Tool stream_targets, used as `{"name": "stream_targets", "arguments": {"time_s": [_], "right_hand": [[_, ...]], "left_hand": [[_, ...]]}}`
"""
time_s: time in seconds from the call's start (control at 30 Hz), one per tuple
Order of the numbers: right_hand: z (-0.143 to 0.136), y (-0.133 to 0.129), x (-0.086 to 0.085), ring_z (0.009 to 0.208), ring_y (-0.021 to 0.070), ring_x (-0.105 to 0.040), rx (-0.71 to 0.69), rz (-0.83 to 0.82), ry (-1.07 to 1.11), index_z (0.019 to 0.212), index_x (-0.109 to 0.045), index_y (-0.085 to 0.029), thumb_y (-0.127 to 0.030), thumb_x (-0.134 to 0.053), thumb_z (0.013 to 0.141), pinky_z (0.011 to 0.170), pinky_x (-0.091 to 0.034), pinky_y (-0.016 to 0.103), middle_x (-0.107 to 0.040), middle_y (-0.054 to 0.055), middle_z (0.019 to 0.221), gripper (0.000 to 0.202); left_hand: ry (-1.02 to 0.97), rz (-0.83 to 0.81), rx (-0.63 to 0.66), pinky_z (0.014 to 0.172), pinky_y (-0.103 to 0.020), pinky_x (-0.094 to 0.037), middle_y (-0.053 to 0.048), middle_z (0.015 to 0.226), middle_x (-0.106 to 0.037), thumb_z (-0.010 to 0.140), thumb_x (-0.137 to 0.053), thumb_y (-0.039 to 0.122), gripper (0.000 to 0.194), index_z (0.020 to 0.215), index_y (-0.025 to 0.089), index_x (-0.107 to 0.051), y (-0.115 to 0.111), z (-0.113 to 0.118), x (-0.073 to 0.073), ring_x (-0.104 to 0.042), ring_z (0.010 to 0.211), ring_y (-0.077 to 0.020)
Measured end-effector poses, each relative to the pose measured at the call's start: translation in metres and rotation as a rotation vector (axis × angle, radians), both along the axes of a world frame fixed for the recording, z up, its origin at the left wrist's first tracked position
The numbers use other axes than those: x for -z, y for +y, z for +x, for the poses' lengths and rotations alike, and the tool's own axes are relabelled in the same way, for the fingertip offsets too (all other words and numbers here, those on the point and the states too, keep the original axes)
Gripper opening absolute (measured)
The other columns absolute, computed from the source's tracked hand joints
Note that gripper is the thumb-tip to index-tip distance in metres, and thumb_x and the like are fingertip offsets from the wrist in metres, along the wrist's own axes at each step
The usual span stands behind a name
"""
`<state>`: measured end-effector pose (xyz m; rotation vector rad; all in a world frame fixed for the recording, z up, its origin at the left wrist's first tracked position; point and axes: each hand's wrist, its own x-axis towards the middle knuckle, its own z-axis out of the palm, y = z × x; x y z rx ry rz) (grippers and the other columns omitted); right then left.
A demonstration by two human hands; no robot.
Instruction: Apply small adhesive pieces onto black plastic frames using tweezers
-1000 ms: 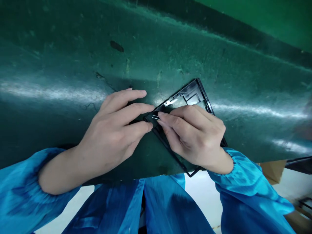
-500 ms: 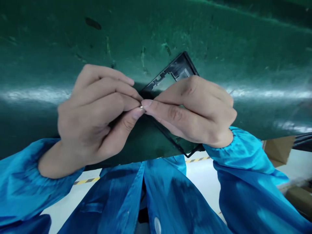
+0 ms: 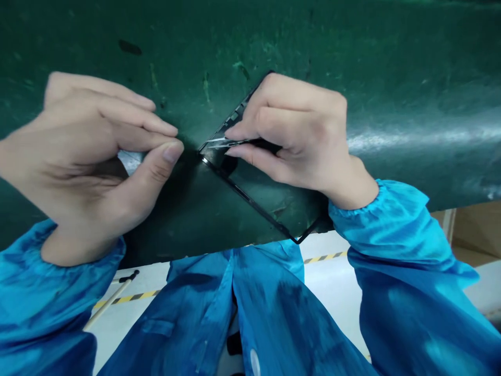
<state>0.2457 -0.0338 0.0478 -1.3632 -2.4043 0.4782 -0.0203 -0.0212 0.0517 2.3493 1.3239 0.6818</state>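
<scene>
- Moved since the earlier frame: left hand (image 3: 97, 151), drawn off leftward from the right fingertips it met; right hand (image 3: 301, 130), its tweezers (image 3: 219, 142) now plainly in view, prongs toward the left corner of the frame (image 3: 250, 199).
- Left sleeve (image 3: 58, 297): blue, gathered at the wrist.
- Left hand: thumb and forefinger pinched together, other fingers loosely curled; just beside the frame's left corner, not on it. Whether a small part sits in the pinch, cannot tell.
- Frame: black, thin-railed, flat on the green table (image 3: 391, 89). Left corner bare of fingers; upper rail partly behind the right hand, lower rail running down to a corner at the table's near edge.
- Tweezers: metal, two prongs slightly parted, tips over or at the left corner. Contact with the frame, and any piece between the tips, cannot be told.
- Right hand: closed on the tweezers, thumb below, forefinger above; remaining fingers folded in over the frame.
- Work in hand, as judged: fine tweezer work at the frame's left corner. It seems to call for steady tips, light pressure, and the rail kept from sliding, since no left finger braces it.
- Right sleeve (image 3: 383, 214): blue, elastic cuff, beside the right wrist.
- Box (image 3: 477, 224): brown, beyond the table's edge, far right.
</scene>
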Motion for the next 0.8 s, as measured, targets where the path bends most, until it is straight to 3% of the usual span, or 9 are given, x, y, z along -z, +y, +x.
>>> {"name": "stream_targets", "arguments": {"time_s": [0.07,0.2,0.27,0.33,0.37,0.43,0.53,0.63,0.8], "right_hand": [[0.007,0.006,-0.001,0.107,0.0132,-0.067,-0.038,-0.03,-0.004,0.106,-0.079,-0.029,-0.066,-0.047,0.106,0.084,-0.054,0.03,-0.073,-0.003,0.112,0.049],[0.024,0.011,-0.007,0.1,0.011,-0.068,-0.061,-0.101,-0.027,0.097,-0.08,-0.026,-0.075,-0.048,0.101,0.08,-0.051,0.029,-0.074,-0.006,0.105,0.059],[0.032,0.008,-0.01,0.097,0.0105,-0.069,-0.092,-0.133,-0.027,0.097,-0.079,-0.028,-0.07,-0.052,0.102,0.079,-0.051,0.029,-0.075,-0.006,0.103,0.05],[0.038,0.004,-0.012,0.096,0.0117,-0.07,-0.14,-0.151,-0.028,0.099,-0.078,-0.03,-0.058,-0.061,0.102,0.079,-0.052,0.031,-0.076,-0.006,0.102,0.032],[0.039,0.001,-0.013,0.096,0.0124,-0.07,-0.157,-0.15,-0.029,0.101,-0.077,-0.031,-0.05,-0.065,0.102,0.08,-0.053,0.032,-0.076,-0.006,0.102,0.023],[0.04,-0.004,-0.013,0.093,0.0124,-0.071,-0.195,-0.15,-0.033,0.104,-0.076,-0.032,-0.038,-0.067,0.101,0.079,-0.053,0.032,-0.077,-0.006,0.103,0.011],[0.037,-0.007,-0.013,0.086,0.0119,-0.07,-0.245,-0.178,-0.056,0.107,-0.074,-0.032,-0.03,-0.063,0.1,0.074,-0.053,0.031,-0.077,-0.006,0.104,0.013],[0.034,-0.006,-0.012,0.089,0.0128,-0.07,-0.281,-0.221,-0.077,0.107,-0.074,-0.032,-0.029,-0.061,0.1,0.076,-0.053,0.03,-0.077,-0.005,0.108,0.015],[0.031,-0.007,-0.009,0.088,0.0115,-0.07,-0.348,-0.248,-0.014,0.11,-0.074,-0.035,-0.035,-0.06,0.104,0.072,-0.051,0.029,-0.076,-0.007,0.108,0.014]], "left_hand": [[0.035,-0.011,-0.005,0.118,-0.038,-0.056,0.012,0.104,-0.076,0.102,-0.06,0.04,0.03,0.083,0.017,-0.062,0.001,0.001,-0.002,-0.066,0.127,-0.0139],[0.133,-0.053,0.111,0.111,-0.043,-0.061,0.005,0.092,-0.074,0.104,-0.059,0.046,0.042,0.073,0.018,-0.061,0.004,0.003,-0.003,-0.07,0.113,-0.0152],[0.11,-0.039,0.221,0.104,-0.048,-0.062,0.002,0.094,-0.074,0.102,-0.066,0.043,0.036,0.075,0.019,-0.065,0.003,0.003,0.001,-0.073,0.107,-0.0197],[0.019,0.02,0.359,0.094,-0.048,-0.063,-0.001,0.104,-0.077,0.097,-0.074,0.033,0.014,0.093,0.02,-0.073,0.0,0.002,0.009,-0.074,0.1,-0.0226],[-0.012,0.042,0.427,0.09,-0.046,-0.063,-0.003,0.11,-0.077,0.095,-0.076,0.028,0.012,0.105,0.021,-0.074,-0.002,0.002,0.013,-0.075,0.099,-0.0233],[-0.011,0.059,0.54,0.086,-0.042,-0.063,-0.007,0.122,-0.076,0.095,-0.076,0.023,0.029,0.124,0.024,-0.072,-0.007,0.002,0.022,-0.075,0.101,-0.0244],[0.08,0.056,0.649,0.086,-0.042,-0.063,-0.007,0.129,-0.075,0.098,-0.071,0.024,0.032,0.13,0.026,-0.071,-0.01,0.002,0.031,-0.075,0.106,-0.0261],[0.104,0.085,0.575,0.092,-0.046,-0.062,-0.004,0.127,-0.077,0.099,-0.072,0.029,0.023,0.122,0.026,-0.074,-0.004,0.0,0.03,-0.075,0.109,-0.0274],[0.147,0.107,0.259,0.122,-0.043,-0.053,0.003,0.146,-0.067,0.102,-0.069,0.027,0.023,0.124,0.02,-0.07,0.013,-0.009,0.024,-0.064,0.137,-0.0232]]}}
